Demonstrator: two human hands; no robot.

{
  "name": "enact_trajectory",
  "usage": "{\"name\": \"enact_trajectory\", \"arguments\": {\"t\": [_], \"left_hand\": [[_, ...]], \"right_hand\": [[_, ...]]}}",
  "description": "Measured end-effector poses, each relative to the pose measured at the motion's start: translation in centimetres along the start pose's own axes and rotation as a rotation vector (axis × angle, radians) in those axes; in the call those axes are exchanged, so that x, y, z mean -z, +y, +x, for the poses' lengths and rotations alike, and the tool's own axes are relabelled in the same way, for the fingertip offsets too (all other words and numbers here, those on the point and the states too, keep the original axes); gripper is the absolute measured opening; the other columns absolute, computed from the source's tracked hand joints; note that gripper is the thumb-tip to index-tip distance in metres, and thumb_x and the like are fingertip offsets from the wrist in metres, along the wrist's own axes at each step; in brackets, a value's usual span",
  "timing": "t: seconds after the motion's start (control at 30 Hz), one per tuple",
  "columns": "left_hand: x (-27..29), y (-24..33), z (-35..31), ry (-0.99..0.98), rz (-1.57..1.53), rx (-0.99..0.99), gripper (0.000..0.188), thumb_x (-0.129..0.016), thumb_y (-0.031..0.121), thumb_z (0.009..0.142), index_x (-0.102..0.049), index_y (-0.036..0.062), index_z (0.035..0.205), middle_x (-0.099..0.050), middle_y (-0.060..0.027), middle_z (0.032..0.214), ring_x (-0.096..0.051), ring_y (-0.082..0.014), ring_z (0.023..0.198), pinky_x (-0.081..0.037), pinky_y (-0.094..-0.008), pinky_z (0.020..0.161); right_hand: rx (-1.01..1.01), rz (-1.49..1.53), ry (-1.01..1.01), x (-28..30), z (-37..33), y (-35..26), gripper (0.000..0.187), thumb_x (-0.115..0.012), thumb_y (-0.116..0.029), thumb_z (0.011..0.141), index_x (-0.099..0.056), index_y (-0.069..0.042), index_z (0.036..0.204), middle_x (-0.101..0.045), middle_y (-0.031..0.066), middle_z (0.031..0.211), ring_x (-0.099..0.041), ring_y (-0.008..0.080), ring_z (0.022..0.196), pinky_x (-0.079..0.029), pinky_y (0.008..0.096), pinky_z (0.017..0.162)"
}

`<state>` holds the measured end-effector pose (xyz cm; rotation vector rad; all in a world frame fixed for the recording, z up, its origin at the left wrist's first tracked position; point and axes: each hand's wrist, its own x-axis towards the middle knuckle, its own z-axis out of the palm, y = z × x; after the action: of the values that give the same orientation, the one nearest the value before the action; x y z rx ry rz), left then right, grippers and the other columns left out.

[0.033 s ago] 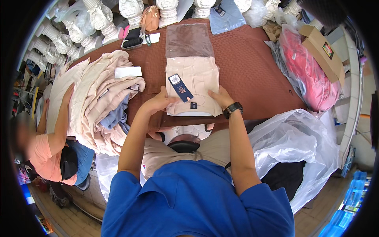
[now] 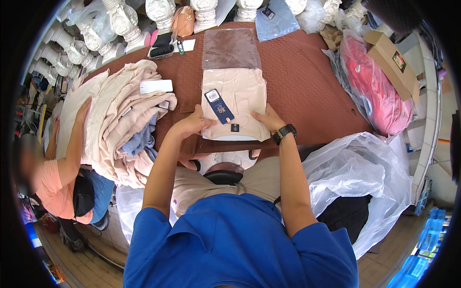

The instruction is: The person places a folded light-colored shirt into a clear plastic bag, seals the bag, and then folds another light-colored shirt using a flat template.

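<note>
A folded beige garment (image 2: pixel 240 89) lies on the table in front of me inside a clear plastic bag. The bag's unfilled flap (image 2: pixel 230 48) stretches flat beyond it, toward the far edge. On top of the garment lies a dark blue hang tag (image 2: pixel 218 106), tilted, and a small black label (image 2: pixel 235 128) sits near the close edge. My left hand (image 2: pixel 194 122) grips the package's near left side, thumb on top. At the right side my right hand (image 2: pixel 270 120), with a black watch on the wrist, holds it the same way. Fingers under the package are hidden.
A tall heap of beige garments (image 2: pixel 122 108) stands at the left, where a co-worker's hand (image 2: pixel 84 108) rests on it. Bagged pink clothing (image 2: pixel 372 86) and a cardboard box (image 2: pixel 391 65) lie at right. White balusters (image 2: pixel 161 14) line the back. A large plastic sack (image 2: pixel 355 163) sits beside me.
Very little differs. The bagged garment and my hands have shifted only slightly, and the co-worker's hand has moved a little on the heap.
</note>
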<state>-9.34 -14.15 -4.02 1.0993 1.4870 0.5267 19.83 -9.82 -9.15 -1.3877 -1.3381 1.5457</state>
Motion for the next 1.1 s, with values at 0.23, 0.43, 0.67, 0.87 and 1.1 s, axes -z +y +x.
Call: {"name": "enact_trajectory", "arguments": {"t": [0.23, 0.43, 0.67, 0.87, 1.1], "left_hand": [[2.0, -3.8, 0.1, -0.241, -0.893, 0.102, 0.044, -0.07, 0.029, 0.093, -0.059, 0.005, 0.128, -0.067, -0.0089, 0.119, -0.06, -0.0172, 0.118, -0.052, -0.0366, 0.092], [-1.9, -1.9, -3.4, -0.384, -1.19, -0.226, 0.082, -0.04, 0.068, 0.097, -0.036, 0.0071, 0.151, -0.048, -0.0167, 0.146, -0.049, -0.0342, 0.131, -0.033, -0.0546, 0.111], [-7.4, -2.9, -2.1, 0.06, -1.43, -0.195, 0.042, -0.066, 0.024, 0.095, -0.052, 0.0076, 0.131, -0.058, -0.009, 0.129, -0.057, -0.0232, 0.116, -0.044, -0.0469, 0.102], [-9.8, -0.4, -1.3, 0.137, -1.036, -0.244, 0.045, -0.062, 0.023, 0.098, -0.046, 0.0063, 0.137, -0.057, -0.0106, 0.133, -0.06, -0.0221, 0.118, -0.051, -0.0421, 0.097], [-10.8, -1.2, 0.4, 0.141, -0.946, -0.223, 0.049, -0.062, 0.012, 0.097, -0.039, 0.0039, 0.14, -0.057, -0.0132, 0.13, -0.062, -0.0261, 0.115, -0.058, -0.0435, 0.091]], "right_hand": [[-0.086, 0.162, 0.054, -1.8, -0.5, -1.5, 0.062, -0.079, -0.013, 0.084, -0.043, 0.008, 0.131, -0.06, 0.0224, 0.125, -0.063, 0.0261, 0.109, -0.051, 0.0357, 0.096], [-0.096, 0.257, 0.134, -3.0, -0.1, 0.3, 0.058, -0.08, -0.012, 0.082, -0.047, 0.008, 0.126, -0.063, 0.0228, 0.121, -0.065, 0.0272, 0.106, -0.053, 0.0366, 0.092], [-0.069, 0.09, 0.224, -4.7, -0.9, -0.4, 0.061, -0.081, -0.017, 0.081, -0.047, 0.005, 0.127, -0.064, 0.0224, 0.121, -0.066, 0.0279, 0.105, -0.054, 0.037, 0.09], [-0.049, 0.042, 0.235, -4.8, -0.7, -0.3, 0.062, -0.081, -0.02, 0.081, -0.047, 0.005, 0.127, -0.064, 0.0228, 0.121, -0.065, 0.0273, 0.107, -0.053, 0.0371, 0.089], [-0.022, -0.192, 0.221, -4.0, 0.4, -0.5, 0.065, -0.08, -0.029, 0.082, -0.046, 0.005, 0.128, -0.062, 0.0278, 0.123, -0.065, 0.0351, 0.11, -0.051, 0.0416, 0.095]]}}
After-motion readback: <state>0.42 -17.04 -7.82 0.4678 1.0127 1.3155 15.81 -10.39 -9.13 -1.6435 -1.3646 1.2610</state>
